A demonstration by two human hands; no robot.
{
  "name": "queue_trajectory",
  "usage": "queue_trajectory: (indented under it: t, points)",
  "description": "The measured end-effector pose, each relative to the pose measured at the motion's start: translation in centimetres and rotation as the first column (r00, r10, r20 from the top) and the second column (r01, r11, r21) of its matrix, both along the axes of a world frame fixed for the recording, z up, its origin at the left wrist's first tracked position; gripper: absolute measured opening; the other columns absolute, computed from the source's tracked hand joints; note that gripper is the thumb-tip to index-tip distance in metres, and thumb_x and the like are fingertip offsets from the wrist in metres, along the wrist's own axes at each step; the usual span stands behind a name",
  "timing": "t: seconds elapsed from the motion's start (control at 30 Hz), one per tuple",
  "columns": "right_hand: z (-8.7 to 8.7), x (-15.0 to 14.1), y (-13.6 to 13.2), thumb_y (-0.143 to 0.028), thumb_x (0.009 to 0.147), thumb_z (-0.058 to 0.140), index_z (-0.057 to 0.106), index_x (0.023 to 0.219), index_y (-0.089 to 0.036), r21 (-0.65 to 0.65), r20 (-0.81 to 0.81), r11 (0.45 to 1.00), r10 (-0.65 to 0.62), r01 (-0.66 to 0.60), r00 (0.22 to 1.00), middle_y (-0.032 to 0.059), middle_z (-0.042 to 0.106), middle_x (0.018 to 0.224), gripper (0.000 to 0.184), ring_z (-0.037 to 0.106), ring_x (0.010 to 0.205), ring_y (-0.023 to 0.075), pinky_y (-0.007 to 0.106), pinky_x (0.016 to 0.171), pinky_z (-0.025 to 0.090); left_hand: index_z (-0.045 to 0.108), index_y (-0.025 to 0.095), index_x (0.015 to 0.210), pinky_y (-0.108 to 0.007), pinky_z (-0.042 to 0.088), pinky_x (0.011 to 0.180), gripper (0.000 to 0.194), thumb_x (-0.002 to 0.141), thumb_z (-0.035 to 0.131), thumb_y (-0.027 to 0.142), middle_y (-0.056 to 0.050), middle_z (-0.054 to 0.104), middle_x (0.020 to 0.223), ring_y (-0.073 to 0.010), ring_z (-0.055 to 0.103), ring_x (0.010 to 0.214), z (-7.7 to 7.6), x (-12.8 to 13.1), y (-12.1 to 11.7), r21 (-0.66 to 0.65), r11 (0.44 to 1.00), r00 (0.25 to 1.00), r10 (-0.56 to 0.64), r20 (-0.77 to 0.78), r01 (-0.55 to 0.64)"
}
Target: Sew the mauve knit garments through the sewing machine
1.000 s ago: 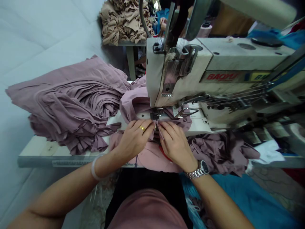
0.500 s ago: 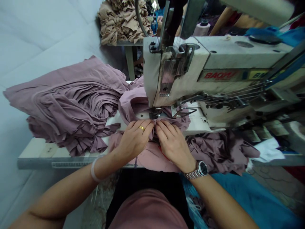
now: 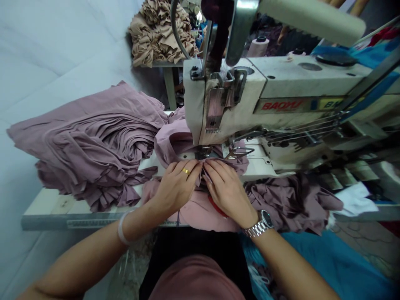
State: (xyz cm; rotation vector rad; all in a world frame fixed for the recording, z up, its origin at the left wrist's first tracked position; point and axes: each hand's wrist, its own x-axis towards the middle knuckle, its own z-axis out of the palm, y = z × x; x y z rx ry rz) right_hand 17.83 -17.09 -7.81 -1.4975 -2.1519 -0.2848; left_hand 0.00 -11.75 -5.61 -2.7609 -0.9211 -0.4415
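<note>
My left hand (image 3: 176,187), with a gold ring, and my right hand (image 3: 228,189), above a steel wristwatch, lie side by side on a mauve fabric piece (image 3: 193,210). Their fingers are pressed together and curled onto the cloth, pinching its edge just in front of the presser foot (image 3: 204,151) of a white sewing machine (image 3: 250,100). The fabric wraps round the machine's narrow arm and hangs down over the table edge toward my lap. A red strip shows under my right palm.
A tall stack of mauve fabric pieces (image 3: 90,141) fills the table's left. More crumpled mauve cloth (image 3: 290,200) lies at the right beside a white rag (image 3: 356,200). Beige fabric (image 3: 159,29) is piled on a far table. The table's front edge (image 3: 62,223) carries a ruler.
Both hands have crept slightly forward toward the presser foot with the fabric. The view has shifted a little; the stacks have not moved.
</note>
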Motion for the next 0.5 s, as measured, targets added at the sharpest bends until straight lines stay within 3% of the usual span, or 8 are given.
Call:
queue_trajectory:
  t: [0.33,0.5]
  points:
    - [0.09,-0.44,0.9,-0.024,0.093,0.047,0.055,0.128,-0.003,0.033,0.087,0.999,-0.023,0.02,0.996,0.0154,0.057,0.132,0.041,0.05,0.119,0.0284,0.045,0.101,0.041,0.055,0.007,0.129,-0.043,0.046,0.096,0.039,0.092,0.052,0.02,-0.015,0.058,0.131,-0.0288,0.055,0.116,-0.38,0.15,0.44,-0.022,1.0,1.0,-0.004,0.015,0.005]
    - [-0.15,-0.03,0.56,-0.012,0.091,0.051,0.062,0.117,-0.006,0.106,0.011,0.993,0.059,-0.06,0.998,0.013,0.065,0.118,0.029,0.054,0.111,0.0239,0.04,0.094,0.045,0.062,0.008,0.119,-0.038,0.051,0.094,0.028,0.095,0.048,0.016,-0.012,0.065,0.121,-0.0244,0.06,0.11,-0.64,-0.42,0.9,-0.004,0.991,0.987,-0.131,0.096,0.132]
